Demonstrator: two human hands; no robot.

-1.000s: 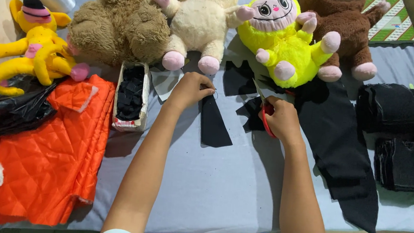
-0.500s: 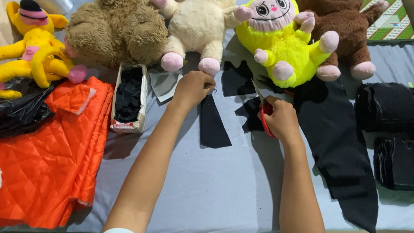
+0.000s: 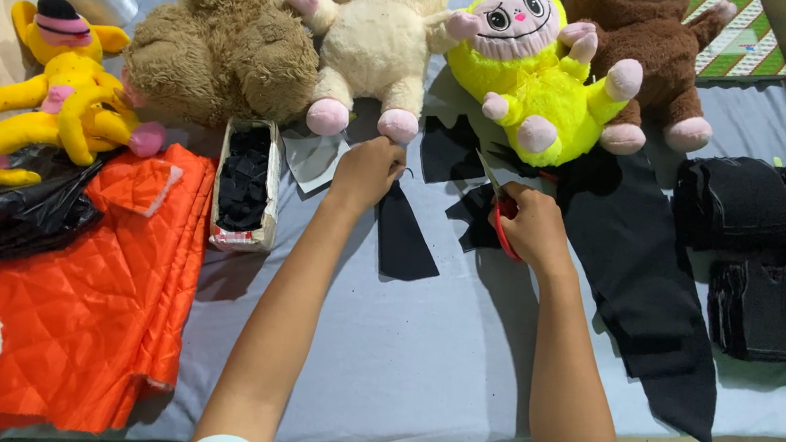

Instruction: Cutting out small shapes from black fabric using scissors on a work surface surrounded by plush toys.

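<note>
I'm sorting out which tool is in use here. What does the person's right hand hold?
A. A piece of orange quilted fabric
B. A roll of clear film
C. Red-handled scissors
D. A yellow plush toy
C: the right hand grips red-handled scissors, blades pointing up toward the black fabric pieces, while the left hand pinches a black fabric strip.

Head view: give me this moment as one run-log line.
left hand: pinching black fabric strip | right hand: gripping red-handled scissors | nearby: small box of black pieces, yellow plush toy | surface: grey table cover
</note>
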